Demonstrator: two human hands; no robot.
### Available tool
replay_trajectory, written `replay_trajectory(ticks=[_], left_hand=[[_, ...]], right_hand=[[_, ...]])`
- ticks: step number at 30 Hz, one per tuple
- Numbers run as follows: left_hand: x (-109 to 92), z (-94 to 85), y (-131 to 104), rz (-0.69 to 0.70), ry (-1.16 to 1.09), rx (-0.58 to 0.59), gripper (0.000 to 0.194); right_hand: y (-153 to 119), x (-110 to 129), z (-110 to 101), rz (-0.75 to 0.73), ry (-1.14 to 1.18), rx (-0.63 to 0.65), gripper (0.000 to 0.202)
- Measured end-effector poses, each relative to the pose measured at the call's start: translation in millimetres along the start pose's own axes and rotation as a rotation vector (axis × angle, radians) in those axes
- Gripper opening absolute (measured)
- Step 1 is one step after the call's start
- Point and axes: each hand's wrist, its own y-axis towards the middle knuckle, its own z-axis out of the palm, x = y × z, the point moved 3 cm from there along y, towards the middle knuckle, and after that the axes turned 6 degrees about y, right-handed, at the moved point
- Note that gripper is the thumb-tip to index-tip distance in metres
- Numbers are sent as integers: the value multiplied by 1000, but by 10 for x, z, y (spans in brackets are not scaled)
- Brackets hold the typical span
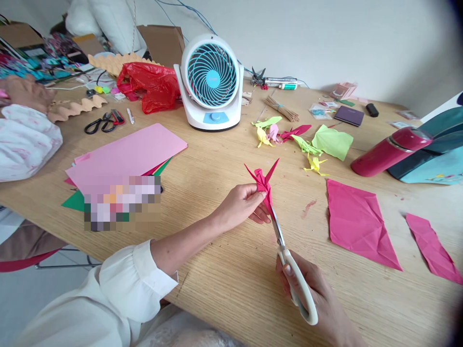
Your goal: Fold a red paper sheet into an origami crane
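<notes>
My left hand (244, 205) pinches a folded dark pink paper figure (263, 183), its thin points sticking up above the fingers. Below it, my right hand (307, 284) grips white-handled scissors (298, 289), whose blades reach up to the lower end of the figure. Whether the blades are fully closed on the paper I cannot tell. To the right lie a creased pink paper sheet (358, 221) and a narrower pink strip (432, 246). Beyond my hands are small folded paper figures, among them a yellow one (315, 165), and a crumpled light green sheet (333, 141).
A white fan (213, 79) stands at the back beside a red plastic bag (150, 84). Pink paper sheets (133, 147) and black-handled scissors (103, 123) lie left. A pink bottle (390, 150) rests near a teal bag (430, 154). Another person's sleeve (29, 142) is at far left.
</notes>
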Motion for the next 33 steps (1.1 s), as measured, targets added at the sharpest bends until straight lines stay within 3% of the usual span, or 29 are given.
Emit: replay_trajectory(ticks=[8,33], left_hand=[[6,20,-10,-9,6,-6,17],[14,38,-22,-10,32,26,20]], right_hand=[[2,12,19,17,29,-1,51],[-8,6,14,-1,-10,-16,51]])
